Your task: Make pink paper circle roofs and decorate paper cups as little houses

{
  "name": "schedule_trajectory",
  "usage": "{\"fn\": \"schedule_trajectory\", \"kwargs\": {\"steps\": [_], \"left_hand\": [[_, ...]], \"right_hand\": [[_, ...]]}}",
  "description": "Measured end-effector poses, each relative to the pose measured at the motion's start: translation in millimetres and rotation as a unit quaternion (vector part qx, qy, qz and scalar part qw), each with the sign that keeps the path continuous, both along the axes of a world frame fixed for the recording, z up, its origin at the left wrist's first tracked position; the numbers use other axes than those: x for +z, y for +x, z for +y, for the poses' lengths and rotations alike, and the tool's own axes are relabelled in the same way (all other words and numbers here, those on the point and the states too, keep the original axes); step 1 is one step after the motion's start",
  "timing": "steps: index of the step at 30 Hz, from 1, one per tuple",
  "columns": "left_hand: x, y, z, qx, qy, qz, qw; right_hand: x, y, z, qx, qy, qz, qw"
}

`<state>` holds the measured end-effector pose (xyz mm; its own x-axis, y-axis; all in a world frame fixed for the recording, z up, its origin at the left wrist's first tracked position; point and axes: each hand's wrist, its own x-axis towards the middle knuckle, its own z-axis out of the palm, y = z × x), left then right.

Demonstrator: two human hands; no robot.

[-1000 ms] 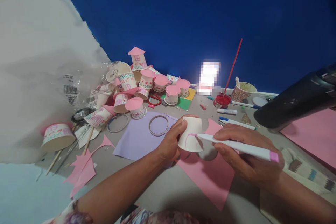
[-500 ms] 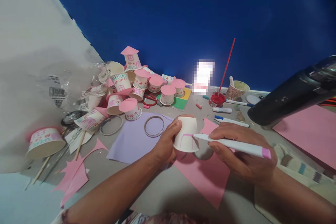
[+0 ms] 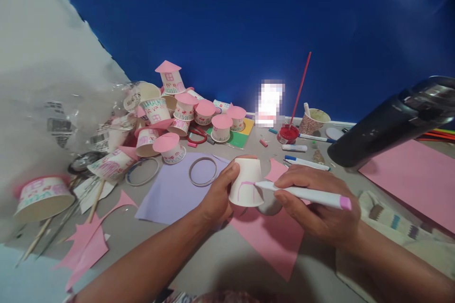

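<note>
My left hand (image 3: pixel 217 195) grips an upturned white paper cup (image 3: pixel 246 181) just above the table. A pink arch outline is drawn on the cup's side. My right hand (image 3: pixel 316 208) holds a white marker with a pink cap (image 3: pixel 305 194), and its tip touches the cup at the arch. Both hands hover over a pink paper sheet (image 3: pixel 275 241) lying on the grey table.
A heap of decorated cups with pink roofs (image 3: pixel 177 109) fills the back left beside a plastic bag (image 3: pixel 71 123). A lilac sheet (image 3: pixel 170 189) carries a tape ring (image 3: pixel 202 171). Red paint pot (image 3: pixel 287 134), markers (image 3: pixel 305 162), a dark bottle (image 3: pixel 387 125) and pink paper (image 3: pixel 412 175) lie right.
The view has drifted, so everything sits further left in the frame. The marker tip has stayed on the cup while the pink arch line has grown slightly.
</note>
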<state>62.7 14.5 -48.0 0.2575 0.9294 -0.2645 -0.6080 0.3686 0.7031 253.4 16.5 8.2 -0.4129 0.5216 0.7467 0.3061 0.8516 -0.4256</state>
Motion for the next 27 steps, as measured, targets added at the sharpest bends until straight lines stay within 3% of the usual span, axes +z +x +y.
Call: {"fn": "schedule_trajectory", "kwargs": {"steps": [27], "left_hand": [[-1.3, 1.0, -0.8, 0.005, 0.021, -0.025, 0.999]], "right_hand": [[0.1, 2.9, -0.6, 0.014, -0.011, 0.0, 1.0]]}}
